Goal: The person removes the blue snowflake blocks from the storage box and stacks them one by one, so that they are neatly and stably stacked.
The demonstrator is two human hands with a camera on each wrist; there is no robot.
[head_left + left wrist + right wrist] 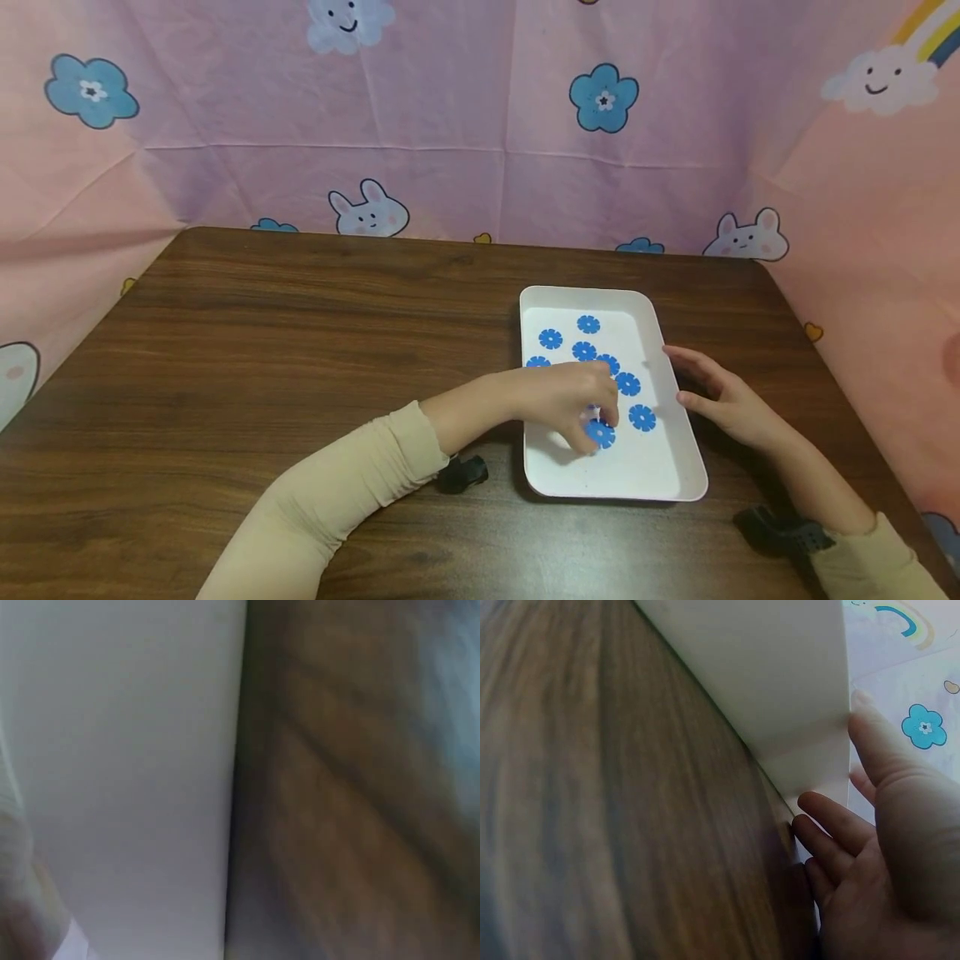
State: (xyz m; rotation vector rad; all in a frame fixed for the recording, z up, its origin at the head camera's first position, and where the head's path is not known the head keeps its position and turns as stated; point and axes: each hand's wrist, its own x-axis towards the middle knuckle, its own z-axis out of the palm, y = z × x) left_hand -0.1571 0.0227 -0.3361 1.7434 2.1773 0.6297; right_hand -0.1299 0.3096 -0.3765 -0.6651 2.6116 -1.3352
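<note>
My left hand (566, 400) reaches over the left wall of a white tray (600, 479). Its thumb and fingers pinch the edges of a blue notched plastic disc (602, 434) low over the tray floor. Several like discs lie flat around it, such as a blue disc (642, 417) to its right and a blue disc (588, 324) near the far end. My right hand (738, 408) rests against the tray's right wall, fingers loosely extended. In the right wrist view, the thumb (889, 750) lies at the rim. The left wrist view shows mostly the tray wall (127, 765), blurred.
The tray stands on a dark wooden table (300, 350), right of its middle. A patterned cloth (450, 100) with flowers, clouds and rabbits hangs behind and at both sides. Dark wrist devices (461, 475) sit beneath the forearms.
</note>
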